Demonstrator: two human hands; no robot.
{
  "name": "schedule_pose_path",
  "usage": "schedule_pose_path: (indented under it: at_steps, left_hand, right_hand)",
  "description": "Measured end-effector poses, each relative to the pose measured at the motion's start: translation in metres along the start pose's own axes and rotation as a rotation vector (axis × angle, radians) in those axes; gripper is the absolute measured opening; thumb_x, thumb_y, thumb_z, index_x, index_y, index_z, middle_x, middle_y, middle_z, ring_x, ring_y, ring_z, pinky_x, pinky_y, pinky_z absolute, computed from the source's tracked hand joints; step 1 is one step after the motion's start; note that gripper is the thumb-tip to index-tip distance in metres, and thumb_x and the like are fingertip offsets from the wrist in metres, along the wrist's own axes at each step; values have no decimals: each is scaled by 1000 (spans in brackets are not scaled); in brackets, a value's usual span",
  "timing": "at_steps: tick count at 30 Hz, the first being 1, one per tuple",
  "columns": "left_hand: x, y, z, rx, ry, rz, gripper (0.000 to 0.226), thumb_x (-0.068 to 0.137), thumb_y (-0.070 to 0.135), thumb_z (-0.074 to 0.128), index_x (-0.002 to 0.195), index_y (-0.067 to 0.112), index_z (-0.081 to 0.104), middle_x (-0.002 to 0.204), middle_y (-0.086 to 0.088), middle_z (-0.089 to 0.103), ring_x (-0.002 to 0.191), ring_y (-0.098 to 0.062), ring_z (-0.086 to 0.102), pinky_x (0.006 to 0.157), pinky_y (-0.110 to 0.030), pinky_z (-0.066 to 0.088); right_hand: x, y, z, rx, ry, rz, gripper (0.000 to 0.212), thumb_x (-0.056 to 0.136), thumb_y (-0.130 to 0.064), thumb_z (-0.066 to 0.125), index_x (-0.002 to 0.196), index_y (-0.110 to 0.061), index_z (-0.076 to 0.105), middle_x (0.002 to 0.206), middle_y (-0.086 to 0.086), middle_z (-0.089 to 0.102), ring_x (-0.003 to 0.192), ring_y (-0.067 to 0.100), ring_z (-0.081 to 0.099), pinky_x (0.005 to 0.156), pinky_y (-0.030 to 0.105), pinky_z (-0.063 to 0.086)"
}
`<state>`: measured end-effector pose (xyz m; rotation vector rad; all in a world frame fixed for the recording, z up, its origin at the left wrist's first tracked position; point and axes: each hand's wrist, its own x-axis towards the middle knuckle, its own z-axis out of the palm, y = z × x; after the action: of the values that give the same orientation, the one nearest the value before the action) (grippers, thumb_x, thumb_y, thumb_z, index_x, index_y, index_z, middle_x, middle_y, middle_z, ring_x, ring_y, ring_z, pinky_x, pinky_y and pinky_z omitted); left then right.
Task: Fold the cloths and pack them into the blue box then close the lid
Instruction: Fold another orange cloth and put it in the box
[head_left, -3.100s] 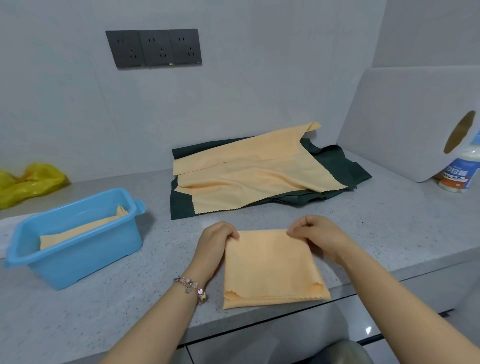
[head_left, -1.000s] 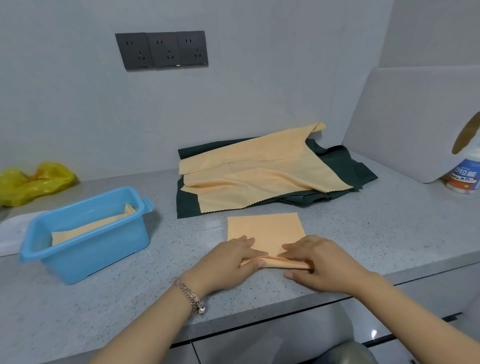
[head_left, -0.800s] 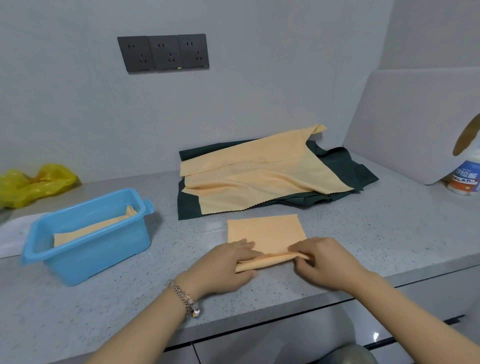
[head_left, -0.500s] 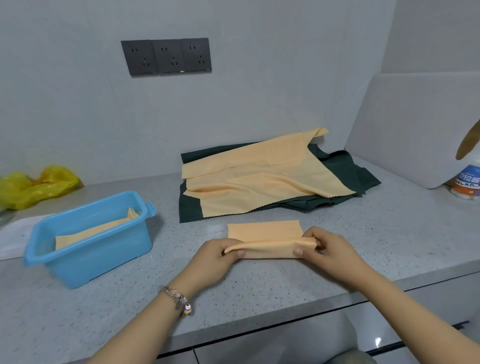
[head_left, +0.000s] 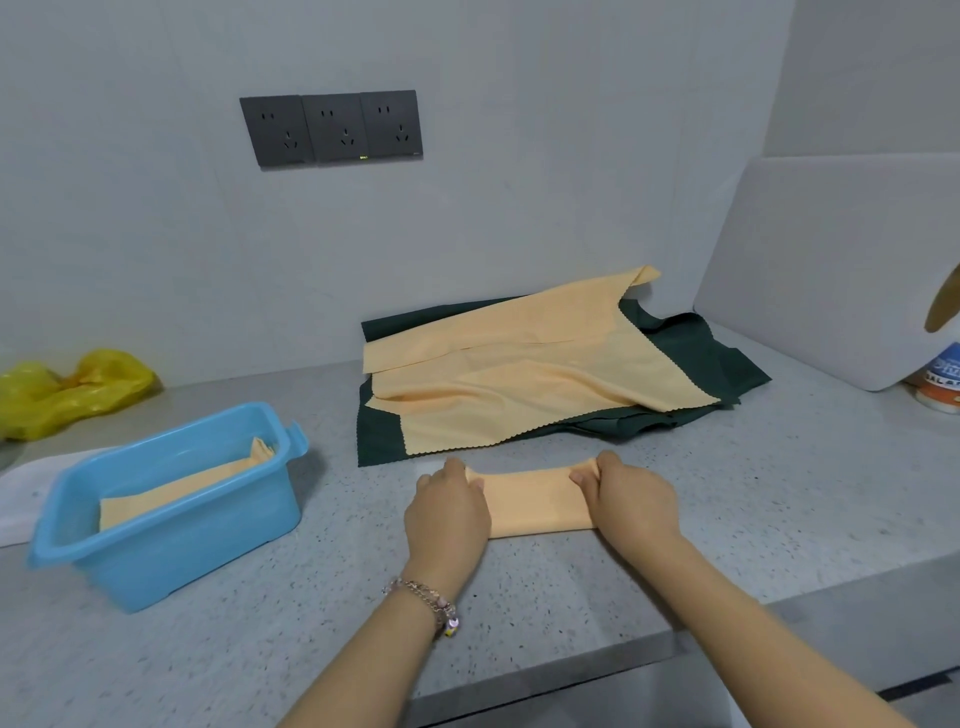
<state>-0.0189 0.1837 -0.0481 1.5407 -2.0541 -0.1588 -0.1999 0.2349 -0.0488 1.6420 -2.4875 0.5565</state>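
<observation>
Since the lifted fold half a second ago, the orange cloth (head_left: 530, 501) now lies flat on the desk (head_left: 753, 499) (a narrow strip), the left hand (head_left: 448, 512) and right hand (head_left: 631, 501) pinching its ends with curled fingers.

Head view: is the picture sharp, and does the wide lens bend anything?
Head view: light soft and even; the blue box casts a faint shadow; folded cloth and both hands sharp; the counter edge and the wall sockets look tilted by the lens.
</observation>
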Motion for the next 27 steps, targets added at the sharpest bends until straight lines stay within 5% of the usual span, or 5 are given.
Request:
schedule_pose_path:
  at_steps: [6,14,16,20,27]
  left_hand:
    - [9,-7,10,58,-49,-15,23,101,30,32,106,15,48,97,1,58,78,-12,44,60,-28,33]
    - [10,-8,18,100,-56,-31,23,97,21,36,118,26,44,111,4,50,104,-15,39,69,-25,31]
    - [11,-12,20,101,-57,-2,25,97,23,36,118,30,48,114,4,45,108,-15,35,78,-26,25]
    - [15,-19,21,22,-88,-23,23,98,26,37,116,30,51,115,5,44,109,-15,33,79,-26,19]
    - [13,-18,15,-154,-61,-51,12,95,15,42,95,26,48,103,6,52,98,-13,36,78,-26,24]
  right_hand:
    - [11,-5,9,-178,-54,55,41,99,-48,23,105,-15,47,91,-1,67,81,18,62,48,26,26]
    - [13,-9,14,-268,-52,94,41,98,-50,26,110,-17,46,96,-2,64,79,17,59,50,24,27]
    - [10,-5,18,-228,5,112,46,97,-53,28,121,-17,43,112,1,57,95,19,57,67,29,38]
    - [13,3,25,-73,-24,139,46,95,-53,32,125,-21,47,125,3,48,114,22,43,89,33,31]
    - [9,3,14,377,6,131,19,92,-37,52,95,-20,45,90,2,53,94,26,49,70,31,31]
